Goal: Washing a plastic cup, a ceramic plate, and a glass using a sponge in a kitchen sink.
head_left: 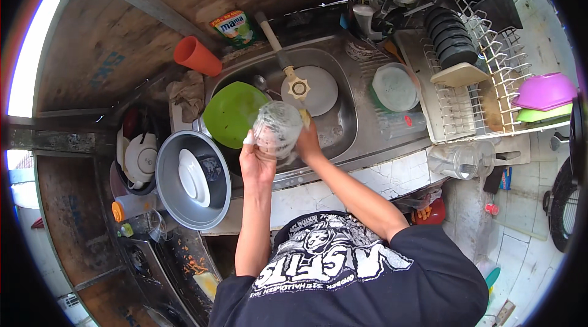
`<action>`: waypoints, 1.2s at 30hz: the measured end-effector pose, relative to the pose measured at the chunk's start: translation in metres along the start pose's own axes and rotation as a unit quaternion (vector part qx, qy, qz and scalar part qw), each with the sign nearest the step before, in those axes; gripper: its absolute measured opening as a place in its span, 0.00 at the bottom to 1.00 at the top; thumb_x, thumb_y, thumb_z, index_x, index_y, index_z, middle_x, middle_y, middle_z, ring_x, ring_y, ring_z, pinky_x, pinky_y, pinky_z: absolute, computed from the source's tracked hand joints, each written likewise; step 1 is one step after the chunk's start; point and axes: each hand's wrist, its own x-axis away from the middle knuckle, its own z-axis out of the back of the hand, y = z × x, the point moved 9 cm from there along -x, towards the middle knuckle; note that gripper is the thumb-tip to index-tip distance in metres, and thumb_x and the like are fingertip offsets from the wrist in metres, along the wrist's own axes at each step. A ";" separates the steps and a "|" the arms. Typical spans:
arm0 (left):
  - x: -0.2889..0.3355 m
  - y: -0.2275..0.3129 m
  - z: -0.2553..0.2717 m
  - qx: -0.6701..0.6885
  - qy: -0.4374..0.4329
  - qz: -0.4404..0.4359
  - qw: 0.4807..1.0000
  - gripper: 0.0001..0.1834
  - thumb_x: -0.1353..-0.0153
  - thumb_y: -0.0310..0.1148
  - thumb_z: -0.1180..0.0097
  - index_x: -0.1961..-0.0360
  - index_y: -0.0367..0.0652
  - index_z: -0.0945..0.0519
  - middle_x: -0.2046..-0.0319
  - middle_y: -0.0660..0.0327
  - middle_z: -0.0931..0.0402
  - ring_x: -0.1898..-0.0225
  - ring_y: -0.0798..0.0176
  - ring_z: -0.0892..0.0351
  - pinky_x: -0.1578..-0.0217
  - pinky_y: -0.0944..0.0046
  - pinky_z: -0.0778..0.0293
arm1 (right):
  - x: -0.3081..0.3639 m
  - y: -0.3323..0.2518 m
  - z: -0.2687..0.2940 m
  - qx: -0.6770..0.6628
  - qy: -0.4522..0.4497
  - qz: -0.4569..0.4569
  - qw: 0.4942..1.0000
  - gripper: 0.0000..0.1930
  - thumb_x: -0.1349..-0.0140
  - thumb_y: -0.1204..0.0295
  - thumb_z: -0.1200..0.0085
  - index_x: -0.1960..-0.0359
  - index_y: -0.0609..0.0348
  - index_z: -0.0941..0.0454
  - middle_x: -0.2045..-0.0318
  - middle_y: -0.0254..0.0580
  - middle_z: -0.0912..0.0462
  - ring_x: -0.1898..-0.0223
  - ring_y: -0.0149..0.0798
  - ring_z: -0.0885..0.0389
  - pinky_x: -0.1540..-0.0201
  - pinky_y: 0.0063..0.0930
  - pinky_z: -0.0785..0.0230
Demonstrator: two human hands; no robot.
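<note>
Soap suds coat a clear round plastic container (278,126), which I hold over the front of the sink (346,128). My left hand (257,164) is wrapped round its near side, fingers partly visible through the plastic. Against its right side my right hand (309,142) is closed on a yellow sponge (305,117), of which only a small part shows. Just behind the container, a lime-green bowl (229,112) rests in the sink. A white plate (321,91) lies at the sink's far right, partly under the star-shaped end of the faucet (297,87).
On the left stand a grey basin (165,171) holding white dishes and a dark tub (153,190) of crockery. An orange cup (197,56) and a detergent pouch (234,28) sit behind the sink. A white dish rack (499,63) and clear containers (398,87) occupy the right.
</note>
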 end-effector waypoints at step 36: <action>0.030 0.056 -0.032 -0.349 -0.114 -0.114 0.923 0.16 0.34 0.35 0.49 0.55 0.30 0.26 0.62 0.56 0.20 0.64 0.64 0.19 0.60 0.66 0.23 | 0.040 -0.132 -0.059 0.110 -0.096 0.222 0.964 0.18 0.38 0.72 0.46 0.46 0.59 0.27 0.49 0.47 0.24 0.47 0.40 0.26 0.44 0.31 0.35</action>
